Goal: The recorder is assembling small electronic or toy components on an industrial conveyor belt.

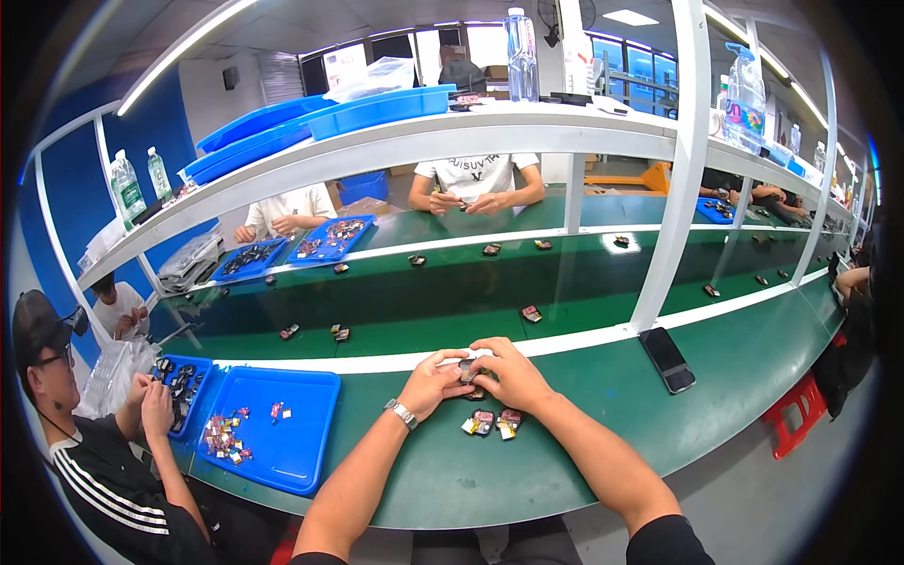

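Observation:
Over the green tabletop, my left hand and my right hand meet in a pinch around a small dark-and-grey electronic part. Fingers cover much of this part, so its exact kind does not show. A watch with a metal band is on my left wrist. Just below the hands, partly hidden by them, lies another small part. Nearer to me, two small black assemblies with pink labels and yellow-and-white pieces, one on the left and one on the right, rest side by side.
A blue tray with small parts stands left, beside a co-worker handling something. A black phone lies right. Past a white rail, a green belt carries scattered assemblies. A white post and shelf rise ahead; other people sit opposite.

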Available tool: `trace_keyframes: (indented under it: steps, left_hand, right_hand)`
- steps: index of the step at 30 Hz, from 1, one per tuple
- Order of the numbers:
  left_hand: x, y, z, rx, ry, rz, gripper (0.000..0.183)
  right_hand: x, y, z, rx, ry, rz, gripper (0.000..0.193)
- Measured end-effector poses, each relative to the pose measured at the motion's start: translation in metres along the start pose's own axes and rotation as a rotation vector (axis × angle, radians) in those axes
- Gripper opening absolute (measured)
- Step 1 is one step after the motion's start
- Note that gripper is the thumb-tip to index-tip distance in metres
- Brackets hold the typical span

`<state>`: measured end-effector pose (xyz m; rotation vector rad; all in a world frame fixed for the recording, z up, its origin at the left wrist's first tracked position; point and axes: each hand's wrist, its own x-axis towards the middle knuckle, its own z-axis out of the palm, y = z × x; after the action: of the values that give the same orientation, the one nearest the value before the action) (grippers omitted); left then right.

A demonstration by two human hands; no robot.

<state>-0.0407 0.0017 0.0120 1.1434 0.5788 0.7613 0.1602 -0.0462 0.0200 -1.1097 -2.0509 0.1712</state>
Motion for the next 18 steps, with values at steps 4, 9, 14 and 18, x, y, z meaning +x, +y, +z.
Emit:
trace_keyframes:
  steps: [4, 9, 14, 18]
  left_hand:
    - [0.0005, -0.0007, 0.0015, 0.016, 0.009, 0.016, 0.035]
    - [0.0007, 0.0029, -0.0043, -0.042, -0.060, 0.014, 0.040]
    - [0.0015, -0.0003, -0.0051, 0.019, -0.114, 0.031, 0.045]
    - [0.0012, 0.0003, -0.0051, -0.023, -0.101, -0.006, 0.038]
  right_hand:
    - [0.0042, -0.0016, 0.0050, 0.011, 0.019, -0.025, 0.014]
    - [0.0054, -0.0047, 0.0089, 0.055, 0.089, 0.039, 0.010]
    - [0.0042, -0.0026, 0.0105, 0.127, 0.074, 0.107, 0.010]
    - [0.0037, -0.0010, 0.0069, 0.198, 0.029, 0.121, 0.009]
